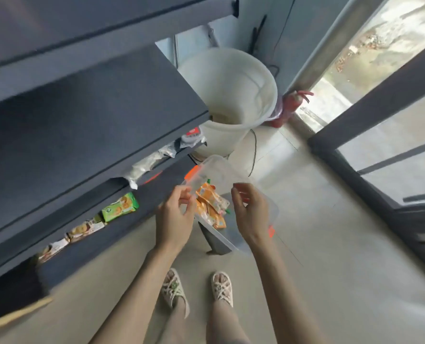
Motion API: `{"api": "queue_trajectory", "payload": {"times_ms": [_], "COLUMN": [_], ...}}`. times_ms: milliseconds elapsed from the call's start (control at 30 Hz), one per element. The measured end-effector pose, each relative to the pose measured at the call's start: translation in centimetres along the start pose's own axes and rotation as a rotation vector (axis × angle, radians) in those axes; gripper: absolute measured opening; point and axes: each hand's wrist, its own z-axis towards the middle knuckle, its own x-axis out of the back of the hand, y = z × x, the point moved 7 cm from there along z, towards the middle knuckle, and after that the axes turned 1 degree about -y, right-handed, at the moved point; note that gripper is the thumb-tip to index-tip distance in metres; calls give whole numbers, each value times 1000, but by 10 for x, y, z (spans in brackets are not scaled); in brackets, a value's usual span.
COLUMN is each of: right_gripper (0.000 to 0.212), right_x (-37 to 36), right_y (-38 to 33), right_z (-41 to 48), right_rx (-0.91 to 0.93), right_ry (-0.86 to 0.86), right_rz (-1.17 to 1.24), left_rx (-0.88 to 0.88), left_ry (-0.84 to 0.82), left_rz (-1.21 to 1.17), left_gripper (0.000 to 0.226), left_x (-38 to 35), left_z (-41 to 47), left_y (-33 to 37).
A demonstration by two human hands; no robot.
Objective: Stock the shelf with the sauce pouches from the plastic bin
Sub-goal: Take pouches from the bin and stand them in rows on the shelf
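A heap of orange sauce pouches (pixel 210 206), some with small green caps, lies in a clear plastic bin (pixel 221 170) with orange clips, just right of the frame's centre. The bin rests on a small grey stand (pixel 217 240) above a pale tiled floor.

Dark grey shelf boards (pixel 82 125) fill the left half of the frame, slanting from upper right to lower left. Along the lower boards sit silvery packets (pixel 146 165) and, farther down, a green snack pack (pixel 119 207) beside other printed packs. A large white bucket (pixel 231 95) stands behind the bin at upper centre, with a red fire extinguisher (pixel 287 108) to its right and a glass door along the right edge. Two feet in woven sandals (pixel 196 289) show at the bottom.

Both hands hover over the bin. The left hand (pixel 175 217) is at the bin's left edge, fingers curled with thumb and fingertips close together; whether they pinch anything cannot be told. The right hand (pixel 251 212) is over the bin's right side, fingers loosely bent and apart, holding nothing. The pouches lie between the two hands.
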Motion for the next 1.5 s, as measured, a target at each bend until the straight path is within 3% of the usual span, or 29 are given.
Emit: {"api": "queue_trajectory", "payload": {"times_ms": [300,600,867,1067,1233,1300,1367,1500], "right_gripper": [13,21,24,34,51,52,40,23], "right_x": [-7,-71,-161,-227,-260,-264,-265,-254], "right_y": [136,272,373,418,436,439,439,442], "right_z": [37,108,154,179,191,193,196,203], "right_rx": [-145,-198,-267,-204,-260,-284,-306,-365], "right_ry": [-184,-527,-635,-696,-689,-674,-674,-666], "right_rz": [-52,-182,-247,-289,-279,-256,-227,-144], "left_rx": [294,680,876,938,969,977,955,917], "left_ry": [-22,244,383,428,475,467,473,581], "left_rz": [-38,-168,-50,137,345,330,272,7], "left_gripper": [11,13,33,53,59,56,47,31], "left_x": [-136,-269,-317,-336,-336,-334,-332,-334], "left_z": [-28,-21,13,45,61,66,70,69], "left_y": [-74,-164,-269,-342,-352,-358,-365,-380]}}
